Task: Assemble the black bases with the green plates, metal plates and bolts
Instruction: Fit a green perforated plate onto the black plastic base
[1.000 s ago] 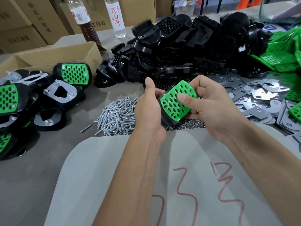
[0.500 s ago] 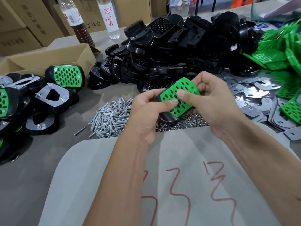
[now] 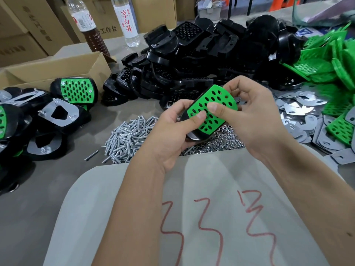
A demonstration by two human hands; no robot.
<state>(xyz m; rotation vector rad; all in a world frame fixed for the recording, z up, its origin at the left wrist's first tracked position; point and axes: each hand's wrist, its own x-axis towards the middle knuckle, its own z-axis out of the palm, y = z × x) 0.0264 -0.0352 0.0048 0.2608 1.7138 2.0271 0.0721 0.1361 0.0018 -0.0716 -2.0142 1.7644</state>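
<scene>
Closest to me is a grey sheet with red squiggles. Above it my left hand curls around a black base, thumb pressing the green plate on top. My right hand pinches the plate's other side. Behind lie bolts, shiny metal plates, finished pieces on the left, then a big black pile and two bottles

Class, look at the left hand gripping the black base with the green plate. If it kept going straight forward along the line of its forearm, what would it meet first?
Probably the pile of black bases beyond the left hand. The bolts lie lower and leftward, likely missed; depth is unclear.
</scene>
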